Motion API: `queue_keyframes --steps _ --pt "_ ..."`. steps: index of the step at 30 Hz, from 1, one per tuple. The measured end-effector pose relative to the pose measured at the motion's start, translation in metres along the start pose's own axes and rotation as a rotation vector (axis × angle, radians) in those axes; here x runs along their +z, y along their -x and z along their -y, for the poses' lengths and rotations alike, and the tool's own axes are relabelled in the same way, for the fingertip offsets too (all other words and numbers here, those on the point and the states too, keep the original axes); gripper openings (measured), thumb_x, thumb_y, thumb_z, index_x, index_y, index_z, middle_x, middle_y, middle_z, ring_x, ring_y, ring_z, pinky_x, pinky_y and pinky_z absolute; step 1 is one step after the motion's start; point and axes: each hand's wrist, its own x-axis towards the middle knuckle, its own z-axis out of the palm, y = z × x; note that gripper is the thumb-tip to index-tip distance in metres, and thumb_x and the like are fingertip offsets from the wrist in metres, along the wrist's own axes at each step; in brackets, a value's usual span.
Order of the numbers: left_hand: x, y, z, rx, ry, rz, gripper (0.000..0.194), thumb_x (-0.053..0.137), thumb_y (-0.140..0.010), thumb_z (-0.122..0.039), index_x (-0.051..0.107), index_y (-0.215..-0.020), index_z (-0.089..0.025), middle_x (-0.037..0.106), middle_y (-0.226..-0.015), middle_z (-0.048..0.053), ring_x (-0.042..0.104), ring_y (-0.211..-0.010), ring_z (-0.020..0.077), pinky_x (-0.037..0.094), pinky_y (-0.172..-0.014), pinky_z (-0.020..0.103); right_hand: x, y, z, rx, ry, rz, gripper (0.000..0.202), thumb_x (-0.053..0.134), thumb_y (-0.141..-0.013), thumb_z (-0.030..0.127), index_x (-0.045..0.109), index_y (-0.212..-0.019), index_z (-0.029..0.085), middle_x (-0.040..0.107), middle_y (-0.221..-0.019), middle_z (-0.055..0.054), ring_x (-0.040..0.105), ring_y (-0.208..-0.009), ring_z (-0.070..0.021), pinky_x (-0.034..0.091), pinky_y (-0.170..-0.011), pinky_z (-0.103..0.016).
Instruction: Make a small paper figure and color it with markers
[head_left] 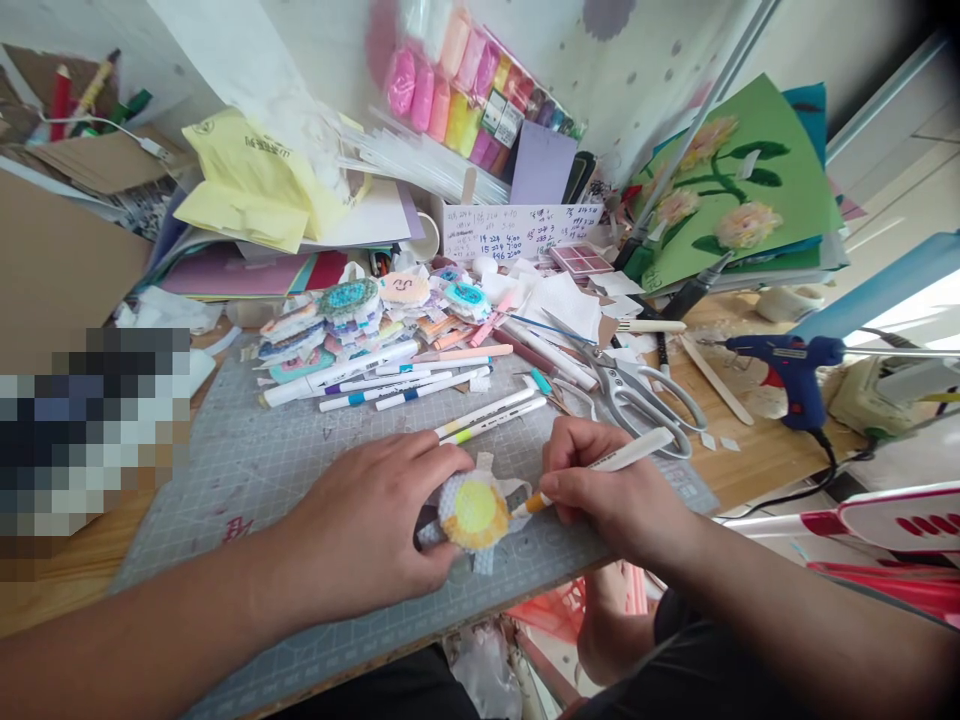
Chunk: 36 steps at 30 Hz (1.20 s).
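Between thumb and fingers, my left hand [382,510] grips a small round white textured piece [474,510] over the mat. Its middle is coloured yellow, and an orange band runs along its lower rim. White strips stick out around it. My right hand [611,490] is closed around a white marker [626,452] with an orange tip end, which points at the right edge of the round piece. Whether the tip touches is too small to tell. Just beyond my hands lie two white markers [491,415], one with a yellow-green band.
The grey cutting mat [202,480] carries several markers [390,385] and a pile of coloured pieces [349,300]. Grey-handled scissors [637,390] lie right, near a blue glue gun [795,365] with a cord. A green sheet with flowers [742,190] stands behind.
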Motion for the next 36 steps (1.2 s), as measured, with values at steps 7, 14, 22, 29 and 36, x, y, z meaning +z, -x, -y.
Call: queue_keyframes --steps 7,14,22,29,36 --pt "0.0017 -0.0005 0.0019 0.011 -0.007 -0.018 0.042 0.06 -0.066 -0.026 0.06 -0.109 -0.026 0.064 -0.103 0.002 0.059 -0.097 0.028 0.045 -0.085 0.042 -0.0001 -0.0006 0.0013 0.009 0.011 0.008 0.018 0.064 -0.067 0.02 0.05 -0.056 0.019 0.054 -0.045 0.005 0.042 -0.044 -0.008 0.029 -0.045 -0.022" --pt "0.0023 -0.0005 0.0021 0.01 -0.008 -0.012 0.043 0.061 -0.066 -0.027 0.06 -0.11 -0.026 0.065 -0.103 0.003 0.059 -0.098 0.0283 0.045 -0.086 0.042 -0.0001 0.001 -0.0018 -0.012 -0.006 -0.003 0.019 0.065 -0.068 0.02 0.05 -0.057 0.019 0.055 -0.045 0.006 0.043 -0.044 -0.0078 0.03 -0.045 -0.021" --pt "-0.0019 -0.0012 0.0006 0.014 0.009 0.014 0.042 0.062 -0.067 -0.028 0.061 -0.109 -0.025 0.064 -0.102 0.003 0.059 -0.096 0.028 0.045 -0.084 0.042 -0.0014 0.0003 -0.0032 -0.019 -0.043 -0.012 0.018 0.064 -0.069 0.019 0.05 -0.057 0.019 0.055 -0.045 0.006 0.042 -0.044 -0.0072 0.029 -0.044 -0.021" --pt "-0.0004 0.0005 0.0022 0.018 0.027 -0.002 0.042 0.063 -0.066 -0.028 0.061 -0.108 -0.025 0.064 -0.1 0.003 0.059 -0.095 0.0281 0.045 -0.083 0.042 -0.0019 0.0004 -0.003 -0.007 -0.033 -0.003 0.017 0.064 -0.068 0.019 0.051 -0.057 0.019 0.055 -0.045 0.006 0.043 -0.044 -0.0077 0.03 -0.045 -0.021" --pt "-0.0018 -0.0002 0.0008 0.022 0.014 -0.011 0.042 0.061 -0.066 -0.026 0.061 -0.109 -0.024 0.065 -0.1 0.004 0.06 -0.095 0.0276 0.046 -0.083 0.041 -0.0009 0.0 -0.0011 -0.01 -0.045 -0.006 0.018 0.064 -0.068 0.02 0.05 -0.057 0.019 0.053 -0.045 0.006 0.041 -0.043 -0.0082 0.029 -0.045 -0.022"
